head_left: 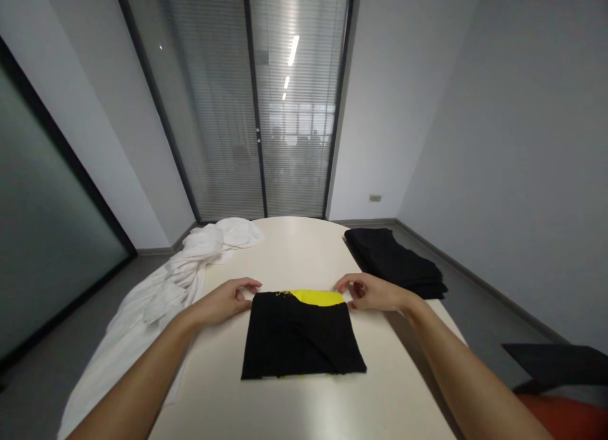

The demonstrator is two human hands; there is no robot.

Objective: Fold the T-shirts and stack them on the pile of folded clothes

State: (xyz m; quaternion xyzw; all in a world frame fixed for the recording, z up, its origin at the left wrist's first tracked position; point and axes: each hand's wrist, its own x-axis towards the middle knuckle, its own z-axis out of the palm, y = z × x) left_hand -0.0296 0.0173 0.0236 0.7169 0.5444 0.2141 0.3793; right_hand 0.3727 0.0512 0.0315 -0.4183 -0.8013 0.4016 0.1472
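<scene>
Both hands, the left hand [231, 299] and right hand [368, 292], pinch the far corners of a folded black T-shirt [301, 335] with a yellow print lying mid-surface [294, 250], apparently finishing a fold; next likely calls for smoothing it, then moving it toward the black stack [396, 261].

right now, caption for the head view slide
Both hands pinch the far corners of a folded black-and-yellow shirt on a cream table.

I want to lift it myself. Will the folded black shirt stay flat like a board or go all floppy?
Probably floppy: the shirt is soft cloth, with a crease showing. It likely unfolds if lifted by one edge; both hands pinch its far corners. It looks light, and may slide easily on the smooth table.
</scene>
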